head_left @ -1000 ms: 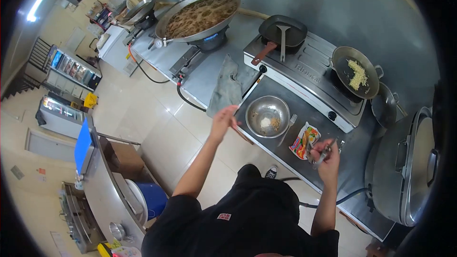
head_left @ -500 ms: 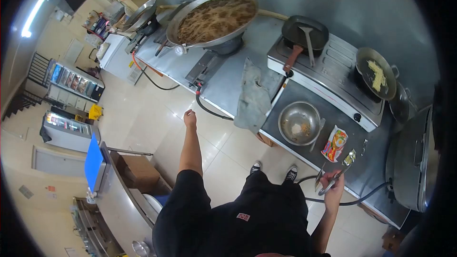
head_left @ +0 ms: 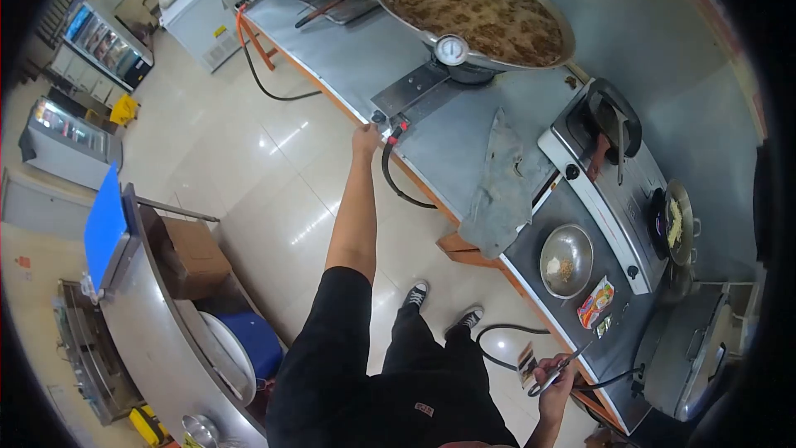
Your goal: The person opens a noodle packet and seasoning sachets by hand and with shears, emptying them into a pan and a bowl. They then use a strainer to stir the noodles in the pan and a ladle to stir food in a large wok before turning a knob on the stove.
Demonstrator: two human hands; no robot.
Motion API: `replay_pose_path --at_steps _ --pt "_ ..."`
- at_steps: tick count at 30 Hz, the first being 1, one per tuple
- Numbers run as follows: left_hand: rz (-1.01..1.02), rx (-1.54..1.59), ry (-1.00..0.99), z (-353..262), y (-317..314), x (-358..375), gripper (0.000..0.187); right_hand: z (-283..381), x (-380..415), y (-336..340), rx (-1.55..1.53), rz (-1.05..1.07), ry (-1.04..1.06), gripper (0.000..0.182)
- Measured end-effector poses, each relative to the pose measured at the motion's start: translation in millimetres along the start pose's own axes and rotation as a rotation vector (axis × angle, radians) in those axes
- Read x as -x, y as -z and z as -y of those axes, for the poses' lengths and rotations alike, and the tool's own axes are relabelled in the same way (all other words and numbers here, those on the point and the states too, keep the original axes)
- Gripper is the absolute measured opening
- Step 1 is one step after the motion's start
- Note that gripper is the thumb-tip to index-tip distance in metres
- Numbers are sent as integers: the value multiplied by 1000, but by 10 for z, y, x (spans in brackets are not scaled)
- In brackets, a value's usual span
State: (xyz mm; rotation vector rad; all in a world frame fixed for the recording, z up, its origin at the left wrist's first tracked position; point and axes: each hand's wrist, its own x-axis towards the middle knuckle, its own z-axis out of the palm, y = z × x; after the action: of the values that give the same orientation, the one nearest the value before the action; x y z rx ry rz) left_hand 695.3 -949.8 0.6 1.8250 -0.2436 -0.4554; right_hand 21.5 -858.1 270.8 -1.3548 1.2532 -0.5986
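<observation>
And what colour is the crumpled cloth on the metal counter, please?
The crumpled cloth is grey, best seen in the head view.

Right hand holding scissors, frothing wok

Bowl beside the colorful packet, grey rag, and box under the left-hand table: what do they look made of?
Bowl: polished metal, probably stainless steel, judging by its silvery shine and highlights.
Rag: matte woven fabric, likely cotton, though the weave is unreadable; it lies creased and droops over the counter edge.
Box: probably cardboard, uncoated, from its dull brown, flat sides.
</observation>
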Motion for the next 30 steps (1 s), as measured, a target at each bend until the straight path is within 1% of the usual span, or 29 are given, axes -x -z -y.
replay_pose_path --at_steps 3,5,6,9,11,12,13,14,16,17,18,19,20,21,23,26,27,30 --pt "102 19 92 -239 54 176 39 191 6 -207 43 -2 -24 41" --pt "108 95 159 -506 108 378 37 246 -2 -305 53 -6 -53 40" --pt "112 132 188 -553 119 404 36 253 -5 -344 37 18 -58 40" --pt "231 225 296 -505 170 289 30 207 3 -388 -2 70 -46 38" --pt "-90 245 -39 -47 -48 179 25 54 27 -374 -7 87 -18 36" --pt "-245 250 -213 77 -144 174 22 14 49 -367 11 94 -3 35" --pt "-314 279 -372 -210 -145 532 19 -19 68 -367 23 94 11 34" --pt "-374 315 -531 -627 -77 1108 16 -61 74 -364 35 86 25 33" --pt "259 553 -246 -872 -2 2061 21 -198 20 -367 -77 39 49 31" --pt "569 637 -194 -871 -92 2584 24 -194 17 -336 -58 13 85 31" --pt "867 679 -142 -850 -211 3156 36 -86 -44 -340 -29 -6 127 31" --pt "1209 680 -131 -1122 -253 3637 50 10 -91 -292 -87 37 128 31" --pt "1373 641 -214 -1269 -331 4004 58 79 -143 -237 -150 93 146 32" --pt "1528 595 -313 -1413 -438 4301 67 110 -150 -149 -147 101 152 32" --pt "1573 439 -542 -1756 -645 4693 62 147 -203 -25 -156 139 175 32" --pt "1697 198 -515 -1796 -968 4879 40 0 -177 235 -89 89 232 31" --pt "1682 78 -403 -1968 -966 4956 19 23 -155 293 -69 61 260 30" --pt "1731 3 -521 -1867 -1244 5014 17 -168 -186 471 -162 -1 284 31"
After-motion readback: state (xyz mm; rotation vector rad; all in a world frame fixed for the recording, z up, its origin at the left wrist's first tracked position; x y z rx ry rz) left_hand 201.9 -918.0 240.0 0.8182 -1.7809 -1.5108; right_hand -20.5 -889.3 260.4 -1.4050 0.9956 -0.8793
